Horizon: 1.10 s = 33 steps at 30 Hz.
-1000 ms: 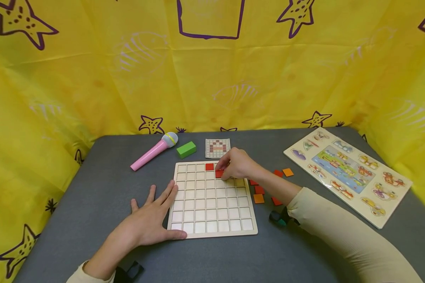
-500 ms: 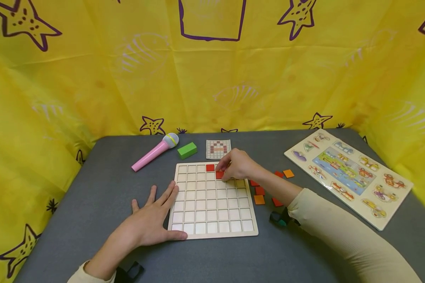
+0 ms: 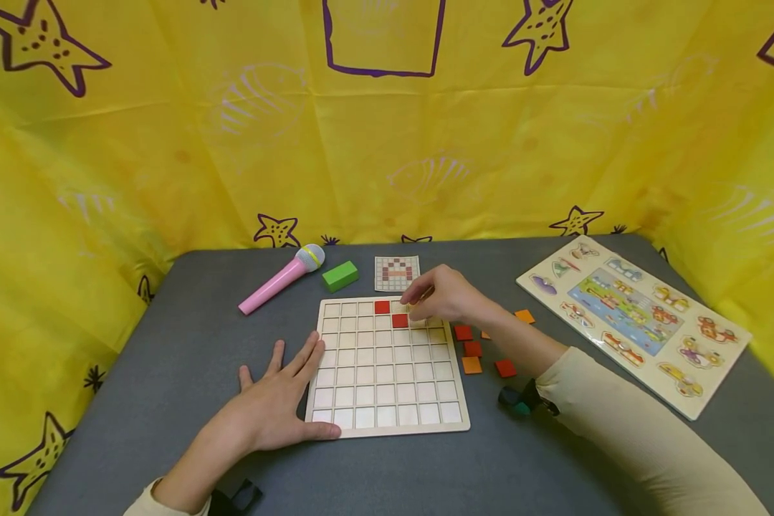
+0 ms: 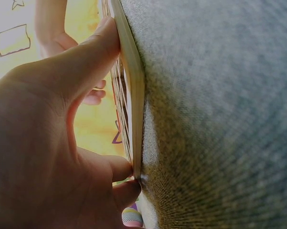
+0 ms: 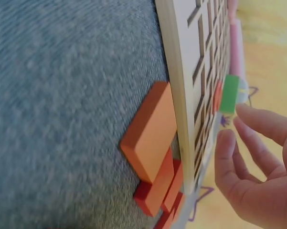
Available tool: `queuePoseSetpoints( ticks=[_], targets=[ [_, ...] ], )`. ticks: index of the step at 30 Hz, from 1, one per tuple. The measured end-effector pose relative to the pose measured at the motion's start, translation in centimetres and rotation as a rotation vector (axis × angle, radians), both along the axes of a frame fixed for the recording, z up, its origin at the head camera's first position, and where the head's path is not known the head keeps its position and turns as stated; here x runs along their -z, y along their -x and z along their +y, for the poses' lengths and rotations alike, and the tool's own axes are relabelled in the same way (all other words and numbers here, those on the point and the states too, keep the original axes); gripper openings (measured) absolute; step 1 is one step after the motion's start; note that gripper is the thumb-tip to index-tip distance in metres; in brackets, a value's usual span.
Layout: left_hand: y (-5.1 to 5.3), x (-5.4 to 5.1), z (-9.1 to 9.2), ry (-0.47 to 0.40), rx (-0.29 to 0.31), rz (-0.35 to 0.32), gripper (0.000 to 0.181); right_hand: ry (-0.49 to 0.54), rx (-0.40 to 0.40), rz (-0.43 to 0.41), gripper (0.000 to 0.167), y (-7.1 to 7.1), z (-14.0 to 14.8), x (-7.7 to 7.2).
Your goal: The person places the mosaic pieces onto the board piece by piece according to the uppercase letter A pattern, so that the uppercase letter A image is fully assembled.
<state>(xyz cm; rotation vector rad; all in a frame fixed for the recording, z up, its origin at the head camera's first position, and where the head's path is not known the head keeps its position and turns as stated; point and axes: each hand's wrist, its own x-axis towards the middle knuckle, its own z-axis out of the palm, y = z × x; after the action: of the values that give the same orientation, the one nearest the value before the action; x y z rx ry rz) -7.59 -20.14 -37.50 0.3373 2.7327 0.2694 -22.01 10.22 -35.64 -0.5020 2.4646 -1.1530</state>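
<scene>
A pale wooden grid board (image 3: 400,431) lies flat on the grey table. My left hand (image 3: 271,408) holds it steady with spread fingers along its left edge and the thumb at the near-left corner. Two red square tiles sit in the grid: one tile (image 3: 382,307) in the far row, another tile (image 3: 400,321) one row nearer and one column right. Just right of that second tile hovers my right hand (image 3: 445,294), its fingers slightly apart with nothing visible between them. Right of the board lie loose red tiles (image 3: 473,349) and orange tiles (image 3: 471,365), partly hidden by the forearm.
Behind the board lies a small pattern card (image 3: 396,274). A green block (image 3: 340,276) and a pink toy microphone (image 3: 280,279) are to its left. At the right is a wooden picture puzzle (image 3: 632,322). Yellow cloth (image 3: 361,158) surrounds the table.
My right hand has let go of the second red tile, which stays in its cell, and has lifted slightly up and to the right. The left hand has stayed put.
</scene>
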Motion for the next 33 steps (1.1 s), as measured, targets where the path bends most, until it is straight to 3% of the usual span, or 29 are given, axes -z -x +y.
queuePoseSetpoints(
  ticks=[13,23,33],
  targets=[
    [0.0,-0.1,0.0,-0.005,-0.006,-0.008,0.136,0.019,0.051,0.01,0.027,0.2,2.8,-0.2],
    [-0.4,-0.4,0.1,-0.021,0.011,0.01,0.136,-0.027,0.126,0.003,0.029,0.4,4.6,0.1],
    [-0.3,-0.2,0.0,-0.021,0.003,0.019,0.135,-0.095,0.152,0.024,0.032,0.8,5.8,0.7]
  ],
)
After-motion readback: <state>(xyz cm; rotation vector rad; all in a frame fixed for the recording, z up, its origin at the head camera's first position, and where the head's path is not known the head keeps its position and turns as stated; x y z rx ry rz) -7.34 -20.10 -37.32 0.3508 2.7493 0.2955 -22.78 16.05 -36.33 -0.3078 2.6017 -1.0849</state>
